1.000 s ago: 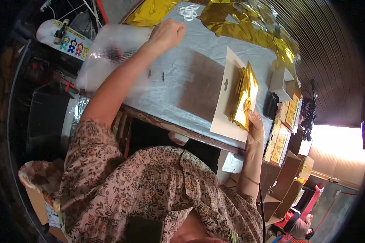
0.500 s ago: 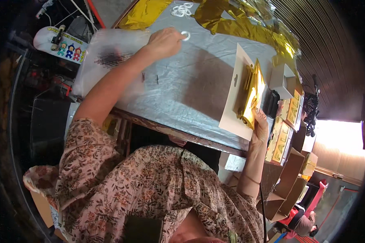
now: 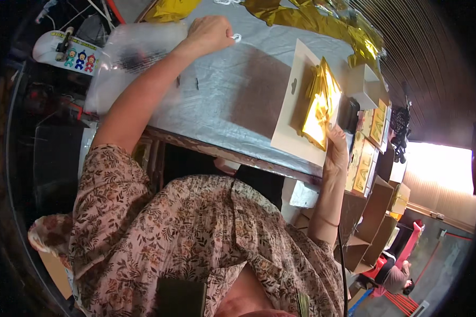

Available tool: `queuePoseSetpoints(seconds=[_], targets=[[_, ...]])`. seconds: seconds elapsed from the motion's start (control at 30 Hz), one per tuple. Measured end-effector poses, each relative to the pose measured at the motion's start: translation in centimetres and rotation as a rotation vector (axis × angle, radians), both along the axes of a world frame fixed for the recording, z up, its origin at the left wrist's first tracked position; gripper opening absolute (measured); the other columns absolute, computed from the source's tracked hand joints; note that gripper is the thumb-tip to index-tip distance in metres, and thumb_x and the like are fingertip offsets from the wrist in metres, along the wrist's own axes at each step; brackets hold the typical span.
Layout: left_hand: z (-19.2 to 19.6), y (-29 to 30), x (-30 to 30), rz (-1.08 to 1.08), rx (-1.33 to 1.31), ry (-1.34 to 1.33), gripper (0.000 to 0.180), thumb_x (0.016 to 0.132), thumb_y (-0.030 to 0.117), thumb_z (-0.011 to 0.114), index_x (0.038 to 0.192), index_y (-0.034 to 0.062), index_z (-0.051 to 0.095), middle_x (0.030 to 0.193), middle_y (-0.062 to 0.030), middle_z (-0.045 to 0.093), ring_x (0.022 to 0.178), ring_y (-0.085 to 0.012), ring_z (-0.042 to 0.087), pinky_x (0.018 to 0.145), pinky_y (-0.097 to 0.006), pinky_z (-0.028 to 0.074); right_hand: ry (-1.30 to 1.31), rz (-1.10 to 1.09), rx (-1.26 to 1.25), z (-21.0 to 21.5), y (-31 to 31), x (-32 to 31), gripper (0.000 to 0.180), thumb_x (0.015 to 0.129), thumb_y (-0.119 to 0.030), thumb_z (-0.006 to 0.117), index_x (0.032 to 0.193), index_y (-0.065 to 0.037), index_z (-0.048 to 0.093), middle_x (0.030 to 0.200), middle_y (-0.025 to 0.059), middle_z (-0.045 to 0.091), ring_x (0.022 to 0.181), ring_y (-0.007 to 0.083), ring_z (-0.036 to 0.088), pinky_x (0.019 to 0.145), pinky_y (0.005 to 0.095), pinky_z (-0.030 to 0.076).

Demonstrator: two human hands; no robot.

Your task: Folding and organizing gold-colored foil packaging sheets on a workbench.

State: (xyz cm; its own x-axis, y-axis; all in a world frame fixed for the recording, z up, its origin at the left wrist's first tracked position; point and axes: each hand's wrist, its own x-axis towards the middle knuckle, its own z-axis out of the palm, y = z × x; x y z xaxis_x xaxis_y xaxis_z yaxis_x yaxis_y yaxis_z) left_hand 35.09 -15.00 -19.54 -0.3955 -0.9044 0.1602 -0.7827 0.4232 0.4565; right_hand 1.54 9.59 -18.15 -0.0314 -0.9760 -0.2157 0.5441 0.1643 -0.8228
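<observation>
Over the far left part of the table, my left hand [image 3: 210,34] is closed, its fingertips pinching a small white ring-shaped coil [image 3: 237,38], perhaps string or ribbon. On the right, my right hand [image 3: 337,143] grips the lower edge of a white card [image 3: 287,113] with a hang hole, thumb on top. A folded, shiny gold foil piece [image 3: 321,105] lies against the card and is pinned under that thumb. Both are held tilted above the table, and their shadow falls to the left. My right fingers behind the card are hidden.
Grey sheeting covers the table [image 3: 217,111]. Clear plastic bags [image 3: 111,79] lie at its left, gold foil [image 3: 301,24] along the far edge. An open white box [image 3: 366,87] and printed cartons [image 3: 362,164] stand at right. Another person [image 3: 395,273] is at the far lower right.
My left hand has shifted slightly left and away with the white coil. The card and gold foil have moved a little left and up in the view, the foil turning more face-up.
</observation>
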Motion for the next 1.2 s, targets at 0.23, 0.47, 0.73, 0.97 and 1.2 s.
queuePoseSetpoints(seconds=[0.23, 0.47, 0.73, 0.97, 1.2], targets=[[6.1, 8.3, -2.0, -0.146, 0.139, 0.533, 0.023, 0.082, 0.027, 0.075, 0.091, 0.0062, 0.079, 0.08, -0.0093, 0.076, 0.074, -0.0216, 0.073, 0.07, -0.037, 0.056, 0.111, -0.028, -0.016, -0.2, 0.2, -0.1, 0.033, 0.093, -0.007, 0.069, 0.124, 0.005, 0.066, 0.117, 0.0117, 0.073, 0.1, 0.0177, 0.071, 0.094, 0.0311, 0.055], [9.4, 15.9, -3.2, -0.399, -0.26, 0.372, 0.008, 0.079, 0.018, 0.075, 0.076, 0.0109, 0.076, 0.086, -0.0014, 0.069, 0.087, -0.0176, 0.062, 0.089, -0.037, 0.044, 0.051, -0.04, -0.012, -0.5, 1.2, -0.3, 0.029, 0.093, -0.007, 0.07, 0.119, 0.004, 0.067, 0.115, 0.0116, 0.073, 0.099, 0.0177, 0.071, 0.095, 0.0321, 0.056], [9.1, 19.2, -3.6, -0.424, -0.292, 0.327, 0.026, 0.083, 0.022, 0.076, 0.106, 0.0088, 0.077, 0.133, -0.006, 0.058, 0.129, -0.0282, 0.05, 0.112, -0.046, 0.033, 0.009, -0.011, -0.037, 0.1, 2.6, 2.9, 0.029, 0.094, -0.007, 0.069, 0.121, 0.004, 0.065, 0.117, 0.0121, 0.072, 0.102, 0.0184, 0.071, 0.095, 0.0344, 0.056], [8.4, 20.0, -0.6, -0.391, 0.111, 0.821, 0.042, 0.085, 0.015, 0.075, 0.124, 0.0019, 0.067, 0.134, -0.0171, 0.061, 0.121, -0.0323, 0.062, 0.1, -0.045, 0.053, 0.002, -0.069, -0.017, 0.1, 3.7, 2.3, 0.026, 0.094, -0.007, 0.069, 0.118, 0.004, 0.068, 0.113, 0.012, 0.073, 0.098, 0.0172, 0.071, 0.091, 0.0322, 0.057], [6.7, 21.3, -2.4, -0.377, 0.449, 0.981, 0.085, 0.082, 0.004, 0.073, 0.155, 0.0072, 0.029, 0.119, -0.0164, 0.066, 0.099, -0.0193, 0.066, 0.088, -0.036, 0.055, 0.055, -0.039, -0.055, 1.3, 5.3, 3.4, 0.025, 0.094, -0.006, 0.069, 0.117, 0.005, 0.068, 0.111, 0.014, 0.073, 0.096, 0.0195, 0.072, 0.089, 0.0332, 0.058]])
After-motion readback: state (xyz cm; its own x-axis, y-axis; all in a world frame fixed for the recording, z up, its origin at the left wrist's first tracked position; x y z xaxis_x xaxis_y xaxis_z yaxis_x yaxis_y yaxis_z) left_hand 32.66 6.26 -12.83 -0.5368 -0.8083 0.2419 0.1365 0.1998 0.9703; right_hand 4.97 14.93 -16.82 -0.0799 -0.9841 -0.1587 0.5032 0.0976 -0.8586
